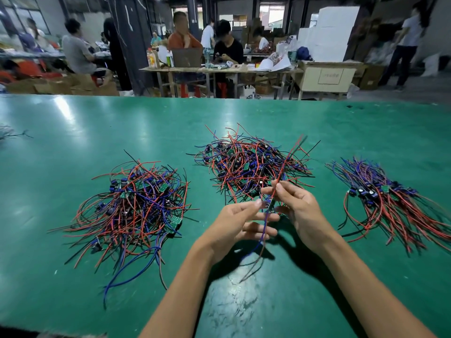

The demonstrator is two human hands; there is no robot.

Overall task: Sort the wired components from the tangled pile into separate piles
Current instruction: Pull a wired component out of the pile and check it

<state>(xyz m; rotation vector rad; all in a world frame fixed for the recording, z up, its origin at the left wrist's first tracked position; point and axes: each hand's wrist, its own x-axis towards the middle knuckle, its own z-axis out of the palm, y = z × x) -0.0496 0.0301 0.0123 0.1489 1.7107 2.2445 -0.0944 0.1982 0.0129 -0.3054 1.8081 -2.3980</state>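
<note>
Green table (73,142), dim workshop, cluttered desks (219,69)

The table (73,142) is a glossy green with pale glare streaks and scuffed whitish patches near the front edge. The middle pile (249,164) mixes red, blue and black wires with small green boards and dark parts. The left pile (131,206) shows the same colours — red, blue, black — and green boards with pale print. The right pile (390,203) runs red, blue and purplish, its wires lying in streaks, with blue-black parts and a green board. The held component (269,206) has a red wire going up, and a blue one beside a darker one hanging down, both blurred
</note>
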